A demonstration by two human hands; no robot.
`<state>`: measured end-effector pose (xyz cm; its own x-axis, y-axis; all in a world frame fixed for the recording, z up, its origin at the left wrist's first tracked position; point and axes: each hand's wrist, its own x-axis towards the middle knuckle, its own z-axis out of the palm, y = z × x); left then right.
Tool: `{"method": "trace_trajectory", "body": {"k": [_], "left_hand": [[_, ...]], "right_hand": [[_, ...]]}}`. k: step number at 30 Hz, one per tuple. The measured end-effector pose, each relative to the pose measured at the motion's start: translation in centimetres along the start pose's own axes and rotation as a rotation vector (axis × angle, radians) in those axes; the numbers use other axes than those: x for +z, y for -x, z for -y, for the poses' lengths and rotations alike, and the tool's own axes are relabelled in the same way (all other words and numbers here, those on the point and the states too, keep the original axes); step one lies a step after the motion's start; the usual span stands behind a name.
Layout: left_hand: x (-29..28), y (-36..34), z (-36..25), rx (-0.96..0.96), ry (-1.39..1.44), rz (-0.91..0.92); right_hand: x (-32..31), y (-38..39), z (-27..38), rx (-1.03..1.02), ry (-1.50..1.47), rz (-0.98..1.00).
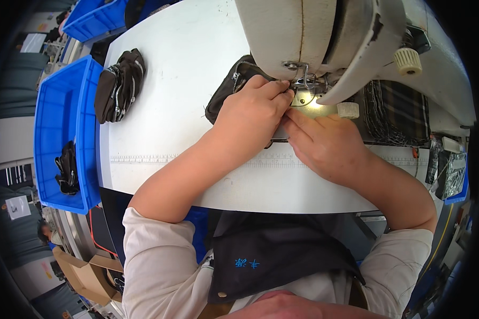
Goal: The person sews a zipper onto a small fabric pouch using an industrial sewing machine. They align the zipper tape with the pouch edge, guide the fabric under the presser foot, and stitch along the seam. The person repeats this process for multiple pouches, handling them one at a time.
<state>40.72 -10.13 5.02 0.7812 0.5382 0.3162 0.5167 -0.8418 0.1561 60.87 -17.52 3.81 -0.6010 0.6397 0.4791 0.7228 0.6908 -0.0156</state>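
Observation:
My left hand (255, 114) presses with bent fingers on a dark fabric piece with a zipper (231, 80), just left of the lit presser foot (305, 81) of a cream sewing machine (274, 29). My right hand (324, 143) is just below it, thumb and fingers closed at the fabric's edge beneath the needle area; part of that fabric is hidden under both hands. To the right of the needle area, a stack of dark fabric pieces with frayed edges (396, 111) lies on the white table (175, 133).
A pile of dark zippered pieces (117, 85) lies at the table's left. Beside it are a blue bin holding dark pieces (53, 122) and another blue bin (90, 16). An open cardboard box (82, 274) and a distant person (48, 234) show at lower left.

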Motion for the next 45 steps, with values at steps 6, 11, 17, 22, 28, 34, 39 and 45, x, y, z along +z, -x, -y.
{"method": "trace_trajectory", "body": {"k": [6,11,17,22,28,34,39,45], "left_hand": [[-0.2,-0.2,0.0,-0.015,0.0,0.022],[-0.1,-0.3,0.1,-0.016,0.005,0.012],[-0.2,-0.4,0.2,-0.052,0.041,0.023],[-0.1,-0.6,1.3,-0.142,0.224,0.011],[0.0,-0.4,0.7,-0.113,0.112,0.009],[0.0,-0.4,0.4,-0.081,0.06,-0.006],[0.1,-0.3,0.3,-0.069,0.065,-0.026],[-0.1,-0.1,0.4,-0.062,0.138,-0.069]], "right_hand": [[0.0,0.0,-0.1,0.011,-0.004,-0.01],[0.0,0.0,-0.1,0.029,-0.035,-0.032],[0.0,0.1,-0.5,0.035,-0.014,-0.018],[-0.8,0.6,-1.2,0.169,0.073,0.063],[-1.1,0.2,-1.1,0.146,0.078,0.06],[-1.4,0.5,-0.7,0.19,0.115,0.177],[-0.9,0.4,-0.9,0.134,0.138,0.08],[-1.2,-0.2,-0.8,0.135,0.165,0.087]]}}
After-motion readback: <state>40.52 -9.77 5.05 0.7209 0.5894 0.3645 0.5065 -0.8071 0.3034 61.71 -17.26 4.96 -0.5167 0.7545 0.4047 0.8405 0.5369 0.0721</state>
